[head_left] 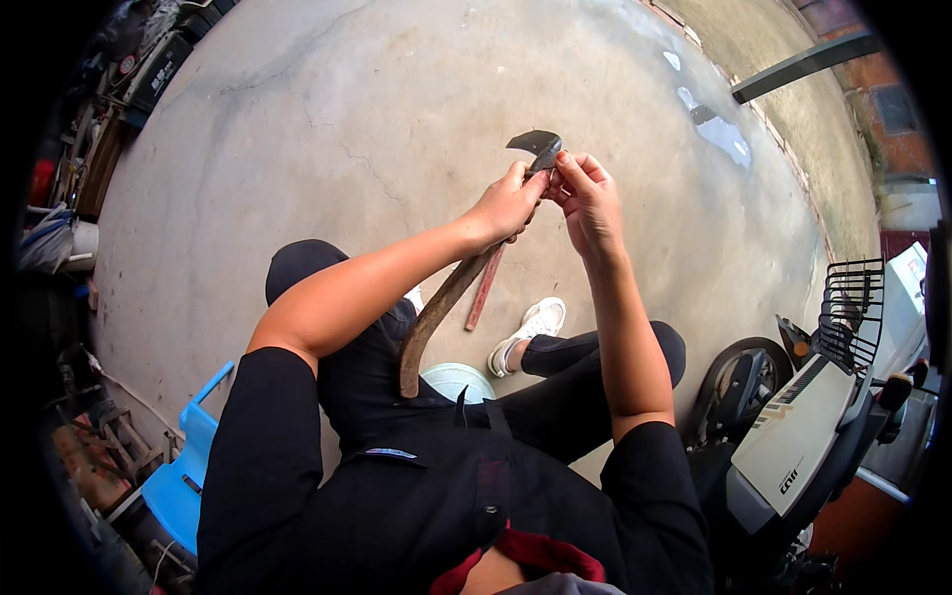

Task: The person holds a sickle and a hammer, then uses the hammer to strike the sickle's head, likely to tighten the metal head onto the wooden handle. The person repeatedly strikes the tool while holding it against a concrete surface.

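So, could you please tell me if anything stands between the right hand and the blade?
Nothing visible does: the right hand is right beside the base of the dark blade, while the left hand grips the wooden handle.

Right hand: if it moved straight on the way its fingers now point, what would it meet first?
The right hand would most likely meet the dark curved blade first, near where it joins the wooden handle. It seems to touch there now, though depth is unclear.
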Demonstrator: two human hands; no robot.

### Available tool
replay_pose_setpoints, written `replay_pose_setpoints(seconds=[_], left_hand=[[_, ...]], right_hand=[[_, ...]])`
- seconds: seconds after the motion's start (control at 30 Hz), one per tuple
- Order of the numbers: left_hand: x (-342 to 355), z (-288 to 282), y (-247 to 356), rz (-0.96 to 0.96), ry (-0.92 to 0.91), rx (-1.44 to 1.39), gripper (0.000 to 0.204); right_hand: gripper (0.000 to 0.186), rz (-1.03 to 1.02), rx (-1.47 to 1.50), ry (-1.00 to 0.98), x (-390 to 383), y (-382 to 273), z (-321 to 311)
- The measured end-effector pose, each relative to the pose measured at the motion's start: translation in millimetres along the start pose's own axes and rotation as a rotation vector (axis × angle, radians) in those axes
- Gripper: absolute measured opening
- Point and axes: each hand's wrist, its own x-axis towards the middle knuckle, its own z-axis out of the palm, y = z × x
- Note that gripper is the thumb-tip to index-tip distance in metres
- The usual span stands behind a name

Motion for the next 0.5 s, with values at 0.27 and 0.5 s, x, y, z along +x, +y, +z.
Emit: replay_pose_setpoints(seconds=[0.27,0.5], left_hand=[[16,-3,-21,0.063,0.04,0.174,0.042],[14,-3,-19,0.119,0.125,0.365,0.048]], right_hand=[[0.017,0.036,0.022,0.057,1,17,-6],[0.018,-0.005,-0.002,0.085,1,22,-7]])
